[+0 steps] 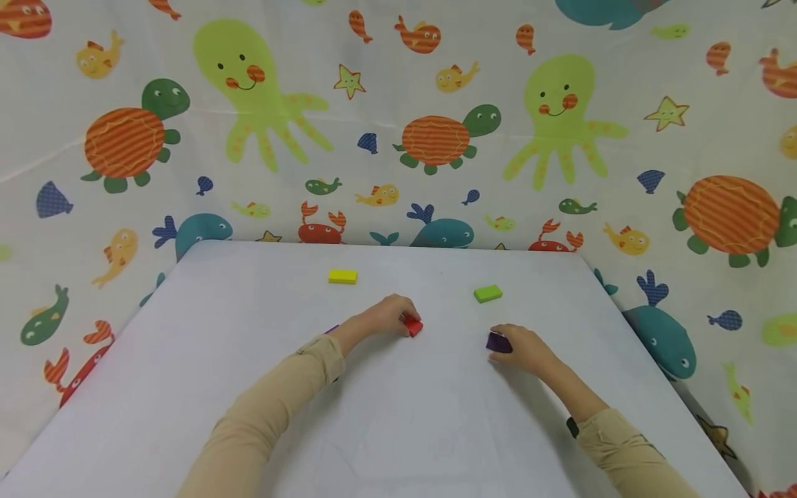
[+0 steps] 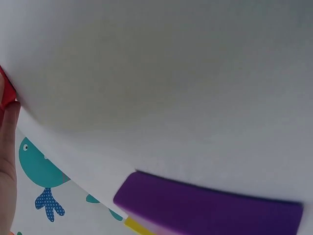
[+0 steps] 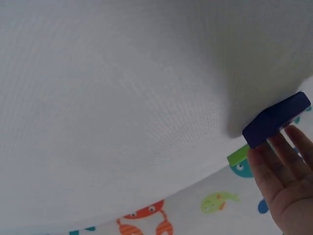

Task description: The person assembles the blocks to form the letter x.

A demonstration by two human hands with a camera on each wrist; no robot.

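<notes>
My left hand [image 1: 391, 315] pinches a small red block [image 1: 414, 327] at the middle of the white table. In the left wrist view the red block [image 2: 8, 93] shows only at the left edge, by the fingertips. To the right, my right hand [image 1: 526, 348] grips a dark blue-purple block [image 1: 499, 342] between thumb and fingers. The right wrist view has this block [image 3: 276, 119] tilted at the fingertips, close over the table. A purple block [image 2: 210, 205] lies near the left wrist; the left forearm mostly hides it in the head view.
A yellow block [image 1: 343, 277] lies toward the back of the white table [image 1: 423, 429], left of the middle. Beyond the right hand is a green block [image 1: 488, 293]. A curtain [image 1: 386, 90] printed with sea animals hangs behind the table.
</notes>
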